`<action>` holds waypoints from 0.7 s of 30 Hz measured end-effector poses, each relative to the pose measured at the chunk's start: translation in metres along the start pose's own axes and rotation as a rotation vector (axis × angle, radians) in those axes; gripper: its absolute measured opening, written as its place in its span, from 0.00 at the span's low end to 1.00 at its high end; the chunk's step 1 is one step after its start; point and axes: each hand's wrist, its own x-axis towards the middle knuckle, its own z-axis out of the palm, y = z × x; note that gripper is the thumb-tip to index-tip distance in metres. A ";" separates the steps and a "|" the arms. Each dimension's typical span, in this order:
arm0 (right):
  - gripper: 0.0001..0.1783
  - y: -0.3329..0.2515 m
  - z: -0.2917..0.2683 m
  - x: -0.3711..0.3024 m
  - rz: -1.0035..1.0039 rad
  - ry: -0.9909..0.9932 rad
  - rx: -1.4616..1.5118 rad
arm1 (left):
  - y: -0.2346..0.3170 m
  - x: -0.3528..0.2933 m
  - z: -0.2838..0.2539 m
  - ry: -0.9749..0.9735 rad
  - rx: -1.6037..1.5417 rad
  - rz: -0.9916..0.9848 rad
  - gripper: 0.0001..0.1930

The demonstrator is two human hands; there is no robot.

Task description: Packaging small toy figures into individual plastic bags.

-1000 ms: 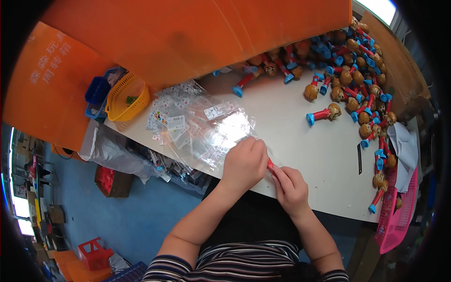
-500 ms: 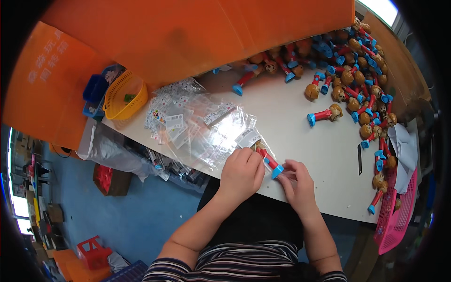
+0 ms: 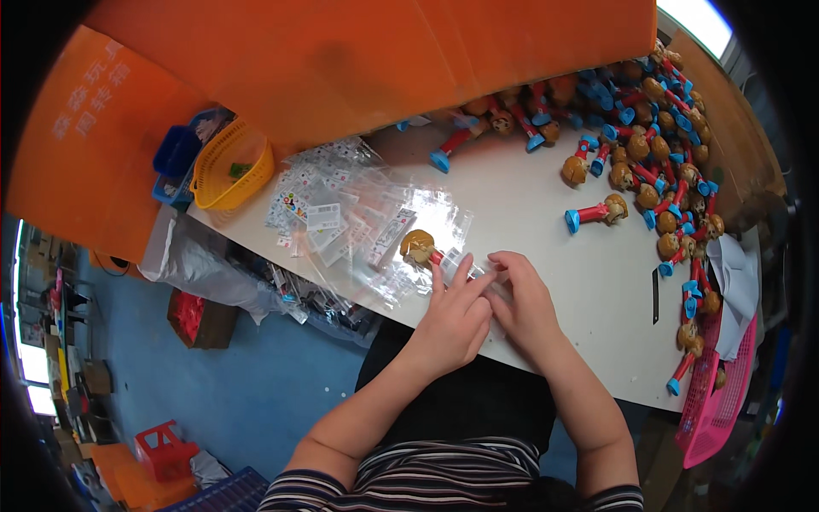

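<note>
A toy figure (image 3: 418, 245) with a round brown head and red body lies at the near table edge, its head pointing up and left. Clear plastic of a small bag (image 3: 461, 266) shows around its lower part; the feet are hidden by my fingers. My left hand (image 3: 454, 322) closes over the figure's lower body, index and middle fingers stretched along the plastic. Close against it, my right hand (image 3: 525, 299) has its thumb and fingers bent together at the end of the bag. Beyond them lies a spread of flat clear bags (image 3: 341, 218) with printed labels.
More toy figures (image 3: 636, 149) heap at the far right. One figure (image 3: 597, 212) lies apart. An orange carton (image 3: 384, 60) overhangs the back. A yellow basket (image 3: 205, 183) stands left, a pink basket (image 3: 717, 410) right. A dark thin strip (image 3: 655, 296) lies on the table (image 3: 589, 333).
The figure has shifted up and left, with its head now in plain view and its blue feet covered. My left hand has moved right, against my right hand, which has moved up and left.
</note>
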 end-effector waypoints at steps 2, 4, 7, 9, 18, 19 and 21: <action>0.29 0.000 0.002 0.001 0.046 -0.009 0.027 | -0.002 -0.005 0.000 -0.005 -0.015 0.031 0.05; 0.28 -0.001 0.003 0.000 0.092 -0.044 0.055 | -0.004 -0.010 -0.004 -0.064 -0.008 0.069 0.06; 0.26 0.001 0.007 -0.007 0.071 -0.020 0.065 | -0.008 -0.017 -0.011 -0.048 -0.092 0.046 0.05; 0.25 0.006 0.011 -0.010 -0.061 0.065 -0.054 | -0.008 -0.017 -0.008 -0.015 -0.127 0.023 0.05; 0.11 -0.042 0.002 -0.043 -0.056 0.296 -0.345 | -0.005 -0.004 -0.004 0.141 -0.193 -0.112 0.05; 0.08 -0.041 0.006 -0.044 -0.032 0.278 -0.345 | -0.005 -0.004 -0.004 0.141 -0.196 -0.108 0.04; 0.07 -0.032 0.013 -0.036 -0.013 0.308 -0.374 | -0.004 -0.005 -0.003 0.124 -0.220 -0.122 0.04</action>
